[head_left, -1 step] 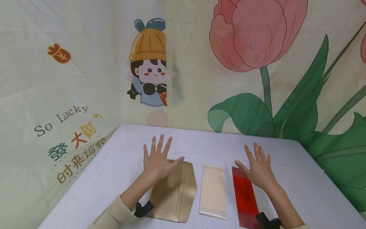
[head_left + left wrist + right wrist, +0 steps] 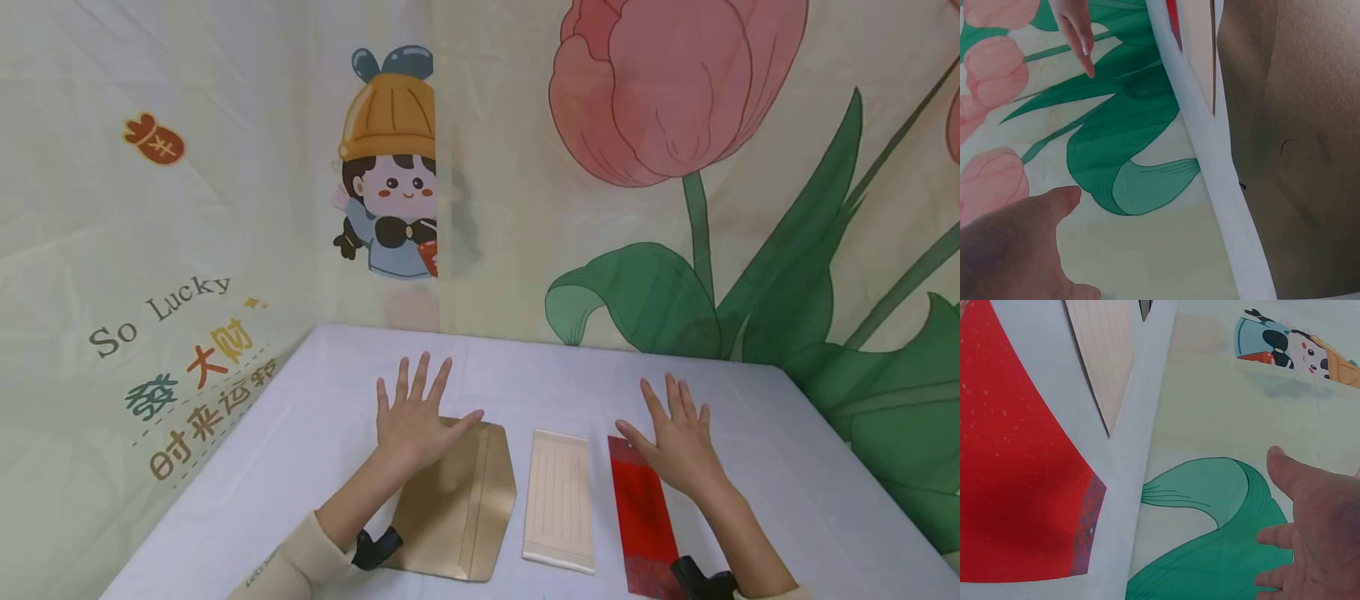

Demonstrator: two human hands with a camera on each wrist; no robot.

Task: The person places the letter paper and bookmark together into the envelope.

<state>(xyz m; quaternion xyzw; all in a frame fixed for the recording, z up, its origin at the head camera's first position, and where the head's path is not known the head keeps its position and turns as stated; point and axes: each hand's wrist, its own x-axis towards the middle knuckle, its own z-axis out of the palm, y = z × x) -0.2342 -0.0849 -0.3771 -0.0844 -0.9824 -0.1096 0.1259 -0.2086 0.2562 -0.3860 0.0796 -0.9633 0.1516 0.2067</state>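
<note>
My left hand (image 2: 411, 421) is held out with its fingers spread and holds nothing. Below it lies a brown kraft envelope (image 2: 442, 517), its flap side to the right; the hand and forearm hide its left part. Spread likewise, my right hand (image 2: 681, 446) hovers by the far end of a red paper strip (image 2: 645, 508) with patterned ends. Between the envelope and the strip is a cream lined letter sheet (image 2: 558, 500). The left wrist view shows the envelope (image 2: 1297, 156) close up; the right wrist view shows the red strip (image 2: 1016, 456).
The things lie on a white-covered table (image 2: 570, 379). Behind it hangs a cloth backdrop (image 2: 495, 167) printed with a tulip and a cartoon child. A black strap piece (image 2: 377, 548) shows at the left wrist, another black piece (image 2: 701, 577) at the right.
</note>
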